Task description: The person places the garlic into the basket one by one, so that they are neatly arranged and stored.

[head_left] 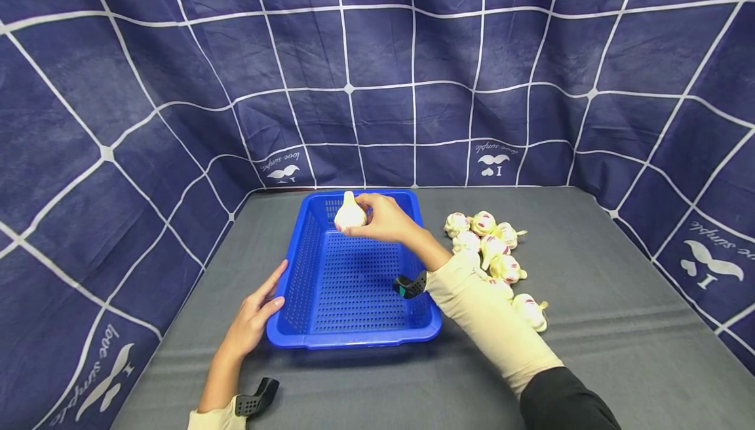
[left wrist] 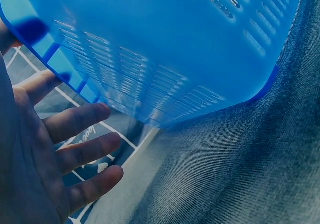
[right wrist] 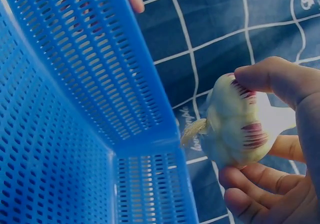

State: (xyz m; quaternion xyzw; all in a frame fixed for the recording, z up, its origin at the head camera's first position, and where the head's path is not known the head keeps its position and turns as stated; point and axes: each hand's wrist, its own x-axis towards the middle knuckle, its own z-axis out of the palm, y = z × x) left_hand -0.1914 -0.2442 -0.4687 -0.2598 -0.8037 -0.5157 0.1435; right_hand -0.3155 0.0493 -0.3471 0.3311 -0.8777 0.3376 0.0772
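R hand (head_left: 386, 219) pinches a garlic bulb (head_left: 349, 215) btwn thumb & fingers, neck pointing up, held over the far end of the blue basket (head_left: 354, 340); R wrist view shows purple streaks & a root tuft on it. L hand (head_left: 250, 318) has fingers extended & spread, nothing gripped, thumb & fingertips at basket's L rim near the front corner. Other bulbs (head_left: 494, 244) lie bunched on the grey desk (head_left: 607, 299) to R of basket, some partly hidden behind R sleeve (head_left: 489, 318). Navy cloth w/ white grid (head_left: 383, 50) hangs behind & along both sides. Black strap (head_left: 250, 405) on L wrist, another (head_left: 420, 283) on R.
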